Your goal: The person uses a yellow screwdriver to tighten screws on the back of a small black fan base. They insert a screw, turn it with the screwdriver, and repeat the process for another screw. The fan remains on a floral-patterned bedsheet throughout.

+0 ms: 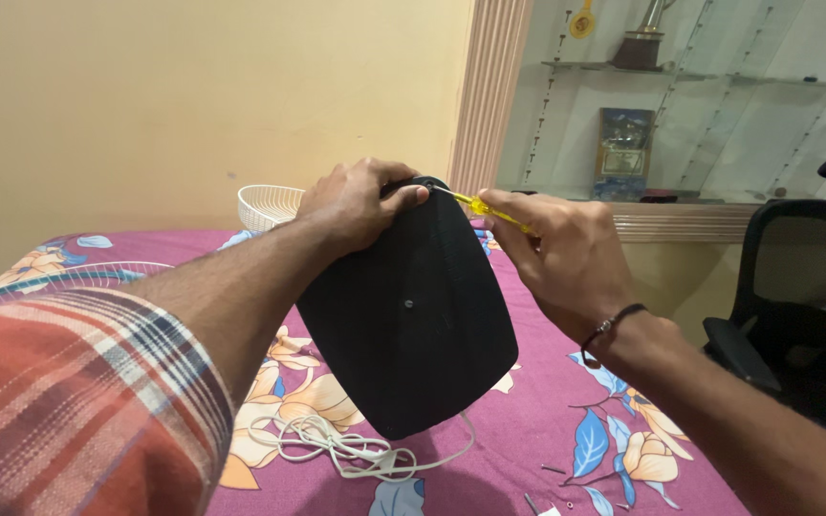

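The left hand (pixel 356 203) is curled tight over the top of a black cover (pixel 411 320), holding it up on its edge over the bed (pixel 547 430). The right hand (pixel 566 250) pinches a thin yellow screwdriver (pixel 489 210), with its tip at the cover's top edge, at about 12 o'clock. If the tip slips, it could poke the left thumb (which sits right beside it). The cover could also tip over, since only one hand holds it. Small screws (pixel 552 470) lie loose at 4 o'clock and could get lost. A white cord (pixel 336 444) sits below at 6 o'clock.
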